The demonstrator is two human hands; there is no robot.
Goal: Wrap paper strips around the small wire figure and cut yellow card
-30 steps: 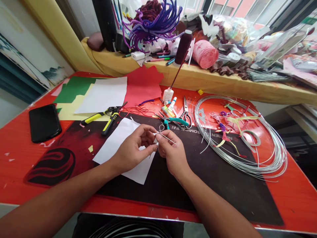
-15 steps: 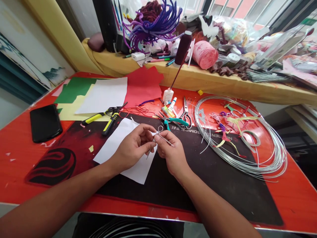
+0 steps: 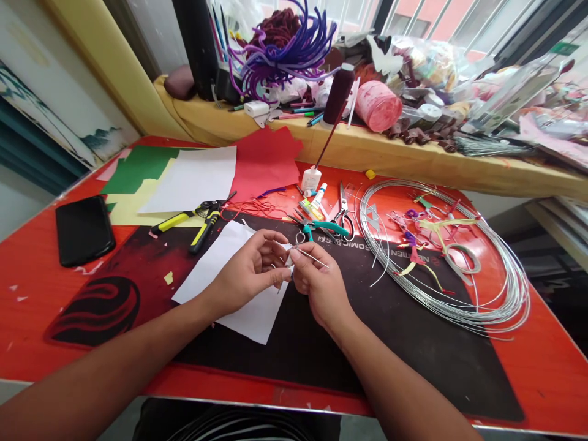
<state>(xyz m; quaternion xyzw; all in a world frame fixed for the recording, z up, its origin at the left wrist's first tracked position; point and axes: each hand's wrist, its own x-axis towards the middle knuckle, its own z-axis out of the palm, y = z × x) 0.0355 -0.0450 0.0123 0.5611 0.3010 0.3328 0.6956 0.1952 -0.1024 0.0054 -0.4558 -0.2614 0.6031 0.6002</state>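
My right hand (image 3: pixel 319 282) pinches a piece of bent silver wire (image 3: pixel 300 237) between thumb and index finger. A small loop stands above the fingertips, and a straight end crosses the index finger to the right. My left hand (image 3: pixel 257 264) is curled close beside it, thumb toward the fingers. A small white strip (image 3: pixel 289 261), perhaps paper or tape, shows at the wire between both hands' fingertips. The fingers partly hide it. Below the hands a white paper sheet (image 3: pixel 248 318) lies on the black and red desk mat (image 3: pixel 404 355).
Behind the hands lie teal-handled pliers (image 3: pixel 328 228), scissors (image 3: pixel 342 208) and a glue bottle (image 3: pixel 311 179). Yellow-black wire cutters (image 3: pixel 204 228) and a phone (image 3: pixel 85 231) are at left. A large wire coil (image 3: pixel 514 300) rings small colourful wrapped figures (image 3: pixel 416 245) at right.
The wire has shifted slightly right and turned in my fingers. My left thumb has moved a little lower, and the left fingertips look more spread from the wire. The view has shifted slightly.
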